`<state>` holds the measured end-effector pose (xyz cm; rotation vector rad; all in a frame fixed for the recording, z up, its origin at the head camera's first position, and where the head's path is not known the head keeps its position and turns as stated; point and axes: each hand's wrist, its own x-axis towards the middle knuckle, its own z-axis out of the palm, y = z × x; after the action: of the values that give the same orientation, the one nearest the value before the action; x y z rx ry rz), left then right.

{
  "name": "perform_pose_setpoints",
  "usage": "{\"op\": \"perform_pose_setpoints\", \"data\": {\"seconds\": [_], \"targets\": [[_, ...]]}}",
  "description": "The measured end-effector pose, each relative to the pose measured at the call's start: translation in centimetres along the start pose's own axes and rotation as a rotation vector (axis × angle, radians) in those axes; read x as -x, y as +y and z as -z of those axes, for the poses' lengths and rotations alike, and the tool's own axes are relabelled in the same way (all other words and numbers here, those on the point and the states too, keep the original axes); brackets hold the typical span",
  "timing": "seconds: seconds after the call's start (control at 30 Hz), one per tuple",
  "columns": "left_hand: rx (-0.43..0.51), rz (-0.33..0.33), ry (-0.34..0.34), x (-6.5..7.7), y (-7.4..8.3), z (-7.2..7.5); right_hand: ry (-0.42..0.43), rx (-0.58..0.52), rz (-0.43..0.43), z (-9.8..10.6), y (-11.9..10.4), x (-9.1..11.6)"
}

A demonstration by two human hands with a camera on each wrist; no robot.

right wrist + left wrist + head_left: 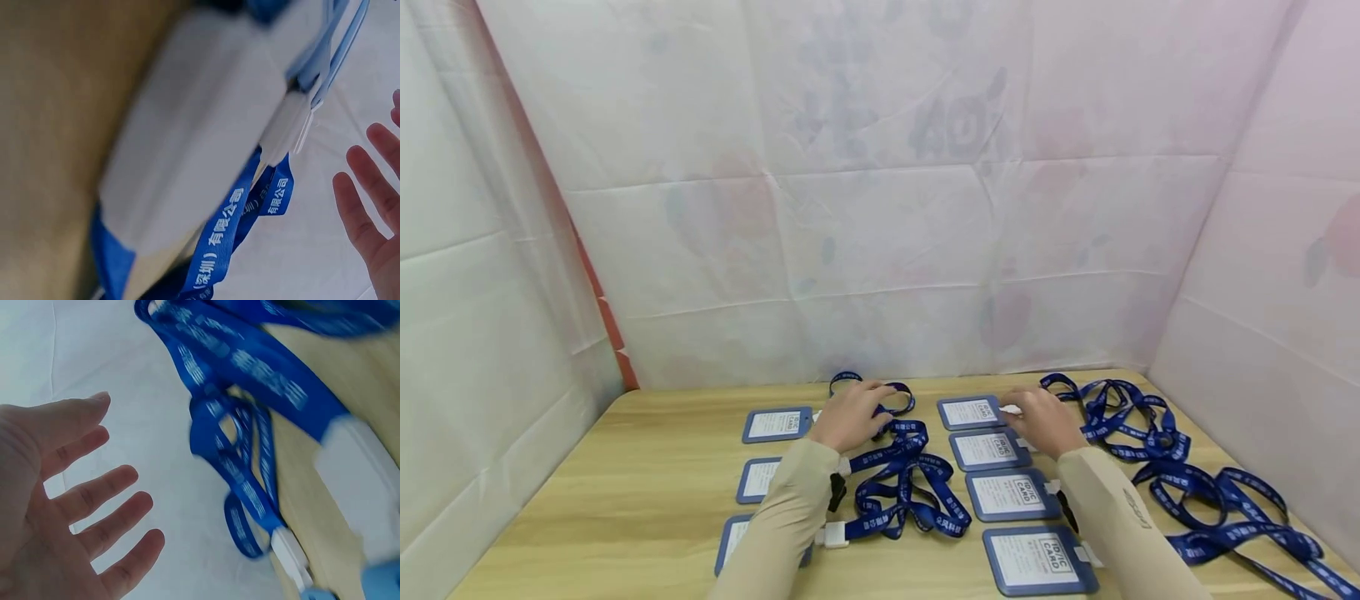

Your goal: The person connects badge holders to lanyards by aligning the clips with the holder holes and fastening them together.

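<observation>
My left hand hovers by the top of the left column of blue-framed ID card holders, above a tangle of blue lanyards with white print. In the left wrist view its fingers are spread and hold nothing. My right hand is beside the farthest card holder of the right column. The right wrist view shows its fingers extended, with nothing in them. A white plastic clip and blue strap appear close to that camera. My left forearm partly hides the left column.
More blue lanyards lie loosely along the right side, some nearer me. The wooden table has white printed sheeting behind it and on both sides. A white clip sits by the left column.
</observation>
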<state>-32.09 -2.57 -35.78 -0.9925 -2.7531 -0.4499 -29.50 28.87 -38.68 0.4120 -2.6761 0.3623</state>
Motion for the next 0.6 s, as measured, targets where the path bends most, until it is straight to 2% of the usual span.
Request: {"op": "perform_pose_setpoints", "data": {"seconds": [0.13,0.33,0.43,0.6], "targets": [[-0.014,0.008,0.035,1.7,-1.0,0.4,0.038,-0.018,0.022,-0.3,-0.3,0.3],[-0.115,-0.076,0.089,3.5,-1.6,0.3,0.089,-0.030,0.061,-0.1,-0.2,0.7],[-0.140,-0.094,0.097,4.2,-1.7,0.2,0.092,-0.032,0.045,0.4,-0.5,0.8],[-0.112,-0.066,0.093,5.4,-1.8,0.6,0.053,-0.035,-0.014,1.4,-1.3,1.3]]}}
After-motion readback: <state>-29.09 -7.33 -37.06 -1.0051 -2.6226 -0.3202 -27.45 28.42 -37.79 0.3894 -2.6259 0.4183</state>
